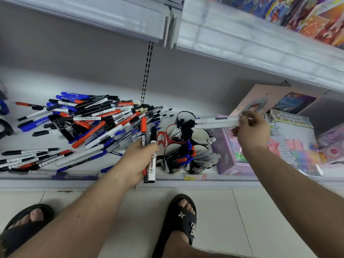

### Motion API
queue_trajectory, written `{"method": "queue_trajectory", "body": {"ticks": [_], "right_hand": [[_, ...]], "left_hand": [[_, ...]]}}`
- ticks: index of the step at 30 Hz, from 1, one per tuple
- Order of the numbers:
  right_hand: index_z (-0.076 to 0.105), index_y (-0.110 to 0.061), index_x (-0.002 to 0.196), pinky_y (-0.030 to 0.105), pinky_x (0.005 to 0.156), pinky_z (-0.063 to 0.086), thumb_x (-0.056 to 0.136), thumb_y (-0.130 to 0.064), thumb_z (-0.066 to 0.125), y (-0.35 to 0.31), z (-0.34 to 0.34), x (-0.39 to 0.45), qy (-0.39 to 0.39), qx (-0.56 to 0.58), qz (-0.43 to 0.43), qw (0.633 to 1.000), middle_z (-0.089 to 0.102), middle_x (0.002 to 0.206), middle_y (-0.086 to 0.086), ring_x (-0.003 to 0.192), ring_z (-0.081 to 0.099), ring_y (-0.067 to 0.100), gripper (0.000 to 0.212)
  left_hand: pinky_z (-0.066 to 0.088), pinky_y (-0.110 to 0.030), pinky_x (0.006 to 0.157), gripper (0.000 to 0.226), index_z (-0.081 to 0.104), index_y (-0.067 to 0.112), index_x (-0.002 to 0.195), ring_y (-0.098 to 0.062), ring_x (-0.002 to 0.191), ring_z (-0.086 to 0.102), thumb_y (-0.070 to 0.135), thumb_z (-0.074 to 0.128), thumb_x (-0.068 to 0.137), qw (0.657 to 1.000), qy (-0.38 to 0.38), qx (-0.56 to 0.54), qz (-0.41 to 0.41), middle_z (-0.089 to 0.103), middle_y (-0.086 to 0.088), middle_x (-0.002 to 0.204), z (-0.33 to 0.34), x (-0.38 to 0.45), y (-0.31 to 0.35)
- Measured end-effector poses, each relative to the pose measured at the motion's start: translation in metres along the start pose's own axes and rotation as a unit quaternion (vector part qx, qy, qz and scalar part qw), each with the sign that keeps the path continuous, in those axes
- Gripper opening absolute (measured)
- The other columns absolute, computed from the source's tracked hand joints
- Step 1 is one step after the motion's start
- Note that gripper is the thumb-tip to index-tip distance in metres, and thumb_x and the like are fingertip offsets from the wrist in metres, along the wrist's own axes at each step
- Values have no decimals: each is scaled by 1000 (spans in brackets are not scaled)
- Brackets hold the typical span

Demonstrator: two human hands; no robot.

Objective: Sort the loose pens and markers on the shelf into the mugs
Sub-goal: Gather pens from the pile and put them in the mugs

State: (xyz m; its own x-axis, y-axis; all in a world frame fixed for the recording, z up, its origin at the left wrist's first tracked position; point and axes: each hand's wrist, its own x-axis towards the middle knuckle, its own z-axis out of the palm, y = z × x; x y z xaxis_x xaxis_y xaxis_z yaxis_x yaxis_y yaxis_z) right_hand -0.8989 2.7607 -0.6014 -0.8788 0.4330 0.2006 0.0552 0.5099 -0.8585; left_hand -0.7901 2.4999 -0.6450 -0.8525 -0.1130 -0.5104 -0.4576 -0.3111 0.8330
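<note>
A big pile of loose pens and markers (pixel 89 123) in black, blue and red lies on the white shelf (pixel 119 181). To its right stand several mugs: a red one (pixel 168 135) and two black ones (pixel 172 164) (pixel 197 167) hold pens, and a black one (pixel 183 116) is behind. My left hand (pixel 136 161) grips a red-capped marker (pixel 143 131) and a black-capped one (pixel 153 146), upright. My right hand (pixel 251 130) holds two white markers (pixel 216 122) level, their black tips over the back mugs.
Purple boxes (pixel 225 151) and packets of stationery (pixel 301 155) crowd the shelf right of the mugs. An upper shelf (pixel 242 45) overhangs. Black and blue objects sit at the far left edge (pixel 4 116). My sandalled feet (pixel 183 218) stand on the tiled floor below.
</note>
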Motion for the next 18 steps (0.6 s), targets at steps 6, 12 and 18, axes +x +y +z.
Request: {"method": "queue_trajectory", "body": {"ticks": [6,12,18], "right_hand": [[68,-27,107,47,84,58,94,-23,55,42,7,25,15,-99,14,995,73,97,5,86,71,30,19],[65,-14,124,32,87,49,99,-24,51,50,33,33,-70,-243,-33,967,73,103,14,101,66,33,30],[64,-18,130,26,91,47,98,-27,58,47,60,39,-200,-323,-52,924,68,125,6,107,63,25,34]], "left_hand": [[41,-22,43,5,60,16,92,-16,64,58,12,59,94,998,33,-56,-10,58,-6,71,13,12,-7],[40,-27,53,9,63,14,101,-10,63,69,12,62,92,997,42,-64,-18,72,-3,77,14,22,-12],[48,-27,56,9,64,13,99,-17,71,67,9,61,92,999,11,-41,-13,73,-4,86,14,19,-19]]}}
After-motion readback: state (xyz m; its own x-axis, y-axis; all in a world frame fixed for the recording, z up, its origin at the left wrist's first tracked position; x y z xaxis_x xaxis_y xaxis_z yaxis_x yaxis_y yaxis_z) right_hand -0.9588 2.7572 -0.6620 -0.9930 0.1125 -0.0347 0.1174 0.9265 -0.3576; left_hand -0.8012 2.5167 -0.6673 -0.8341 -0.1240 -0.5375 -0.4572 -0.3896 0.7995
